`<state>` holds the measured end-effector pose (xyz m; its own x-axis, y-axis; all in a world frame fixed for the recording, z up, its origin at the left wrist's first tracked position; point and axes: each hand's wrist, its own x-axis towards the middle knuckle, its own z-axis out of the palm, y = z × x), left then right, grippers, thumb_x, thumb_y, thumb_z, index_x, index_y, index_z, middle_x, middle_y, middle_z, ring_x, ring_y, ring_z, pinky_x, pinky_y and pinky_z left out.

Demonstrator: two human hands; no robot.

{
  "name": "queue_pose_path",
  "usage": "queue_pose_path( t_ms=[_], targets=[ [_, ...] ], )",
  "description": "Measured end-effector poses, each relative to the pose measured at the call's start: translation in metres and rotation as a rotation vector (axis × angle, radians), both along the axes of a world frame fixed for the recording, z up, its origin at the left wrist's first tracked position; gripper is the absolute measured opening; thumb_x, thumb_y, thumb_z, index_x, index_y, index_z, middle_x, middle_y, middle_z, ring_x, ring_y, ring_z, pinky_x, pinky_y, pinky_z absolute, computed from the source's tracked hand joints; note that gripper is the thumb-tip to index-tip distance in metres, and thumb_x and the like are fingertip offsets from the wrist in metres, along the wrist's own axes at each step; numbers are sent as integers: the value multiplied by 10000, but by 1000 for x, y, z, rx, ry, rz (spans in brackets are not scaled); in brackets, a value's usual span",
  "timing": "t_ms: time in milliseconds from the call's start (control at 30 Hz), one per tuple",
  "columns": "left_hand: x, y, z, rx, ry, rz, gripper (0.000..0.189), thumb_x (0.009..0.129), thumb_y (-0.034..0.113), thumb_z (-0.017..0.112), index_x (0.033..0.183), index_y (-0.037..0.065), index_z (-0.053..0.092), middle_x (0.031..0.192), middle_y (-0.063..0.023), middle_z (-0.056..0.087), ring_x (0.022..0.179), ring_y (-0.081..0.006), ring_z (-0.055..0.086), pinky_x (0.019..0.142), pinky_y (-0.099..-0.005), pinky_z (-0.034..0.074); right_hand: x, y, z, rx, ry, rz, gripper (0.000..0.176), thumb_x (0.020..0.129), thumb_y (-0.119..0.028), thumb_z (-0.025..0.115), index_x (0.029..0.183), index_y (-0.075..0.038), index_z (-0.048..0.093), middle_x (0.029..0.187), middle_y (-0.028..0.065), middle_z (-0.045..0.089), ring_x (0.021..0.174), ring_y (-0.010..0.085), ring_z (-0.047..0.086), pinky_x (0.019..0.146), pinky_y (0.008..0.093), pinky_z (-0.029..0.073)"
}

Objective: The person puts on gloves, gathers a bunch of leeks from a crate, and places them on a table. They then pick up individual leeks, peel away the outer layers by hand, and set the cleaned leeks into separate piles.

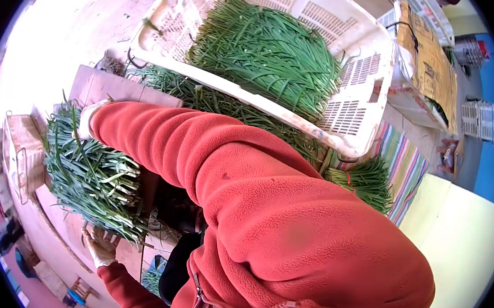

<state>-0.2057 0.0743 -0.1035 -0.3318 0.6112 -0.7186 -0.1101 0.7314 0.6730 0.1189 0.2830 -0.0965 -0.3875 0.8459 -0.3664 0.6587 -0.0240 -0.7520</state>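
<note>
A thick pile of garlic chives [91,166] lies in front of me, leaves to the left and pale cut stems to the right. My right hand [88,119], in a pale glove, presses at the pile's upper end; its fingers are mostly hidden by leaves and the red sleeve. At the lower end is my left hand [100,248], also gloved, fingers stretched out and apart close beside the stems. Beyond my right arm stands a large white plastic crate [251,94] with a thick layer of chives [265,52] in it.
Loose chives [205,97] lie along the crate's near side. A bundle with a red tie [365,182] rests by a striped cloth [404,165]. A cardboard-covered box [430,69] stands at the right, a wooden box [24,144] at the left.
</note>
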Motion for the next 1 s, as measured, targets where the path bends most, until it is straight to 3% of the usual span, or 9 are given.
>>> queue_pose_path(
  t_ms=[267,433,467,567,633,700,767,900,1000],
  targets=[
    [8,-19,-25,46,-58,125,963,761,775,392,1455,138,192,1520,-105,135,1367,-357,159,1075,-563,143,56,-35,-13,94,53,-159,611,895,-543,394,1266,-77,527,1224,120,576,1155,276,527,994,410,373],
    [13,-59,-32,270,54,115,714,879,610,406,1421,160,293,1471,-52,289,1285,-268,362,1014,-442,310,12,41,-102,719,-87,251,536,932,-471,360,1222,-65,555,1153,119,614,1083,259,568,951,370,413],
    [31,-64,-23,254,99,194,669,889,583,420,1398,157,335,1440,-43,343,1241,-251,409,957,-411,342,56,-6,-44,652,-184,309,456,955,-370,334,1139,-43,593,1062,118,643,1001,246,593,883,328,447],
    [58,-79,-4,328,145,274,657,900,566,421,1392,135,353,1424,-41,382,1235,-241,433,970,-401,336,80,-21,-19,287,101,-23,515,868,-437,482,1124,-6,601,1083,194,626,1043,324,579,931,395,431],
    [64,-100,-1,427,126,367,491,893,465,526,1265,145,517,1317,-31,502,1175,-244,460,939,-373,339,95,-48,4,643,-120,-8,493,847,-392,539,1196,-45,569,1016,194,650,958,344,614,886,391,455],
    [64,-121,0,470,167,390,393,905,425,528,1128,113,611,1183,-39,594,1075,-199,524,915,-357,358,93,-57,10,460,-80,-82,505,873,-369,513,1226,-9,534,1216,189,564,1137,307,534,987,358,396],
    [65,-145,4,540,163,408,365,911,408,527,1065,95,634,1087,-35,629,990,-169,555,880,-332,377,80,-106,39,632,-87,-153,451,860,-263,573,1225,-3,533,1196,186,576,1109,301,553,980,349,406],
    [55,-184,2,646,217,454,334,917,367,539,922,56,661,868,-30,678,767,-97,601,751,-257,421,12,-182,53,705,651,28,353,809,-126,640,1138,-9,590,1048,165,628,957,274,618,865,323,478],
    [32,-188,-28,668,96,545,315,903,365,561,864,62,636,867,-62,682,711,-129,621,662,-256,456,-52,-240,72,978,346,483,322,753,-147,660,1048,-24,620,1023,155,623,955,274,613,833,353,480]
  ],
)
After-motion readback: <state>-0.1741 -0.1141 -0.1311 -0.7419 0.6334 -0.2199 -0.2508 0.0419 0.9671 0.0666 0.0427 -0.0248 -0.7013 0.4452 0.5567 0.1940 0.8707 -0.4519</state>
